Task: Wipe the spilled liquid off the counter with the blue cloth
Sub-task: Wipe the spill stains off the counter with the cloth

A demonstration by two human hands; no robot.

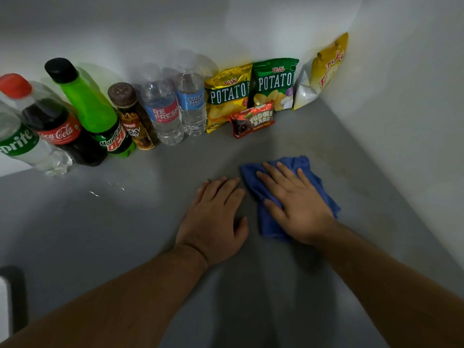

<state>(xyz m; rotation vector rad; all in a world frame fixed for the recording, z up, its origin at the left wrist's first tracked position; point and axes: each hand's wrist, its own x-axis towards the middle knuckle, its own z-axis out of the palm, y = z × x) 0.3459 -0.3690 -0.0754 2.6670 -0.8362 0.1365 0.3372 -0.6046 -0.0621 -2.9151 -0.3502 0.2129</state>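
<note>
A crumpled blue cloth [270, 223] lies on the grey counter [125, 234] right of centre. My right hand [298, 204] presses flat on top of it, fingers spread and pointing away from me. My left hand [216, 219] rests palm down on the bare counter just left of the cloth, holding nothing. A few small glinting drops of spilled liquid [95, 194] sit on the counter to the left, well apart from both hands.
Along the back wall stand several bottles: Sprite [22, 144], Coca-Cola [57, 126], Mountain Dew [98, 114], a coffee bottle [136, 121] and two water bottles [164, 111]. Snack bags [229, 96] and a Fudgee Barr pack [252, 119] fill the corner. A wall closes the right side.
</note>
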